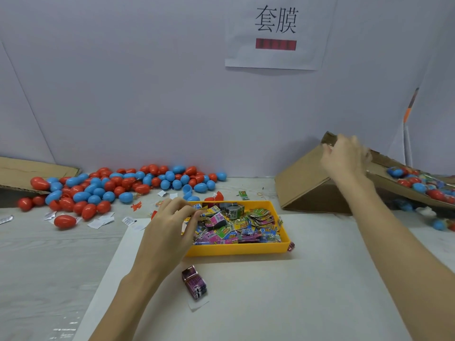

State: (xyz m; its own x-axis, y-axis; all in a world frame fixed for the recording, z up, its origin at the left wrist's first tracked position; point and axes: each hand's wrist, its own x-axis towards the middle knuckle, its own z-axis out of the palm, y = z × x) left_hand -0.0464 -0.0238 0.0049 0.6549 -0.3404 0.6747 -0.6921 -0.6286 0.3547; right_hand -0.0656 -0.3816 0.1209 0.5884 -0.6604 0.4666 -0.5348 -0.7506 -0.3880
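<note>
Pale bench (246, 303) against a plain wall. The left hand (170, 225) curls over the left end of the yellow tray (236, 251), with its fingertips on the printed film sleeves (236, 225). I cannot tell if one is already pinched. The right hand (344, 158) is blurred at the top edge of the tilted cardboard box (302, 183), so its grip is unclear. It is best to take only one top sleeve and lift it above the tray rim. Open room lies in front of the tray, except for the purple packet (194, 284). The plastic eggs (110, 185) crowd the left.
</note>
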